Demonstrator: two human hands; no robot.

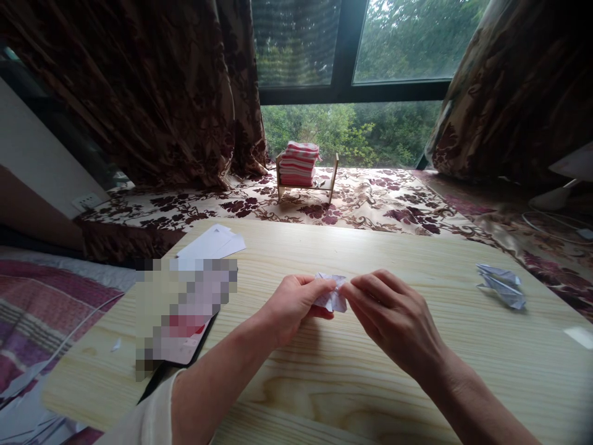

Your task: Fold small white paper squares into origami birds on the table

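Note:
Above the middle of the wooden table (370, 371), a small folded piece of white paper (337, 301) is held between both hands. My left hand (296, 303) pinches it, thumb on top and fingers beneath. The fingertips of my right hand (389, 309) are closed at the paper's right edge. Creases and several pointed flaps show on the paper; its underside and part of its middle are hidden by my fingers. Off to the right lies another folded paper piece (503, 286), apart from my hands.
White paper sheets (208, 244) lie at the table's back left. Nearer stands a partly blurred phone (189, 346) with a lit screen, and a paper scrap (115, 345). On the window ledge, a small wooden rack (306, 186) holds folded red-and-white cloths (299, 167).

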